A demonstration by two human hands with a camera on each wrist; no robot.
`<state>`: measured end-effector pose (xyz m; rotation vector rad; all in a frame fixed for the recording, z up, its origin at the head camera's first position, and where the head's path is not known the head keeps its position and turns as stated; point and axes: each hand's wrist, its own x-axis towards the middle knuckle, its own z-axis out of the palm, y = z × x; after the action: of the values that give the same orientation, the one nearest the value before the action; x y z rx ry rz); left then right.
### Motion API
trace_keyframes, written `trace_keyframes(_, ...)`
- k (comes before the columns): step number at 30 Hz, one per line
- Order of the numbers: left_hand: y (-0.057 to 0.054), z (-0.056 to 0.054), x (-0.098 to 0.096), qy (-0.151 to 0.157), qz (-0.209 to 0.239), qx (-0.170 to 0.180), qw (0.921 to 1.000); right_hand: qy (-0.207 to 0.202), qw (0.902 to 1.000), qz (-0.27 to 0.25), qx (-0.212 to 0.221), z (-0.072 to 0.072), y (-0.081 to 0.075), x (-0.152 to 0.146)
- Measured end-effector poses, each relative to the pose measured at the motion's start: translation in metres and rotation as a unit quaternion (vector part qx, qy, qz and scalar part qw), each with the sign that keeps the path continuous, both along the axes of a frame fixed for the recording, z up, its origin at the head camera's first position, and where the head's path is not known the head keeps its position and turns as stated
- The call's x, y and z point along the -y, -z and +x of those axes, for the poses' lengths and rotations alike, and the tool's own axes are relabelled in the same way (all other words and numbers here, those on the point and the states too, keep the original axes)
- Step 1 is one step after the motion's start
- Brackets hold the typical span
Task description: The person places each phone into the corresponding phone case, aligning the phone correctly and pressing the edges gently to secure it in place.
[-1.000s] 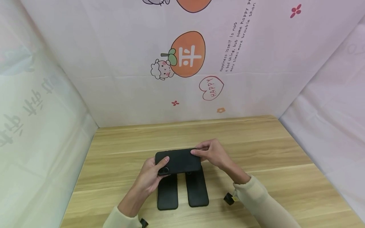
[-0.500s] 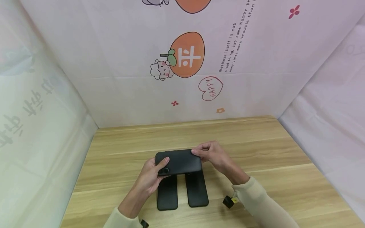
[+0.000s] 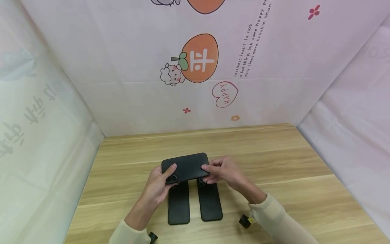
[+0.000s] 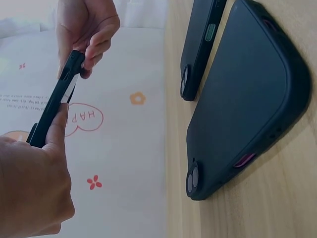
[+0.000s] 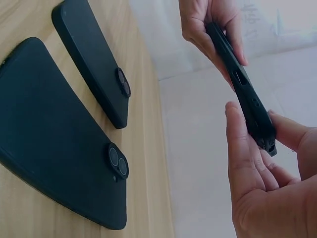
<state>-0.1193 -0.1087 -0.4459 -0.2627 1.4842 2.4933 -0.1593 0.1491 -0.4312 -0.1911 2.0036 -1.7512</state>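
Observation:
A phone in a black case [image 3: 187, 167] is held above the table, its back with two camera rings turned up. My left hand [image 3: 156, 184] grips its left end, thumb over the back near the cameras. At the other end my right hand [image 3: 226, 172] pinches the lower right corner between thumb and fingers. The right wrist view shows the edge of the held phone case [image 5: 242, 84] side-on, with cutouts in its rim. Below lie two more black-cased phones, a left one [image 3: 178, 206] and a right one [image 3: 211, 203], backs up; the held one partly covers the left one's top.
The wood-grain table [image 3: 274, 162] carries the phones. A white printed cloth [image 3: 137, 101] stands behind it, with more cloth at both sides. Small black devices [image 3: 244, 221] sit at the beige sleeves [image 3: 274, 217].
The held phone has risen slightly, shifted left and tilted, its right end higher. My right hand has slid from its upper right corner down to the lower right one.

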Motion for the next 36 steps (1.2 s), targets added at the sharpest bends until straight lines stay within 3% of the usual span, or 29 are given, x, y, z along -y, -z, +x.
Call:
trace_keyframes(5,-0.001,-0.001,0.003,0.005,0.002,-0.003,1.0,-0.029,0.9995,-0.011,0.0,0.0,0.004,0.0)
trace_keyframes(23,0.0,-0.002,0.005,0.016,0.013,0.007,0.9998,-0.04,0.9977,-0.053,-0.01,0.001,0.008,-0.001)
trace_keyframes(30,0.001,-0.002,0.007,0.021,0.004,0.014,0.9997,-0.064,0.9976,-0.017,-0.022,-0.001,0.005,-0.002)
trace_keyframes(36,-0.002,-0.002,0.008,0.038,-0.016,0.014,0.9991,-0.039,0.994,0.068,-0.075,-0.011,-0.008,-0.002)
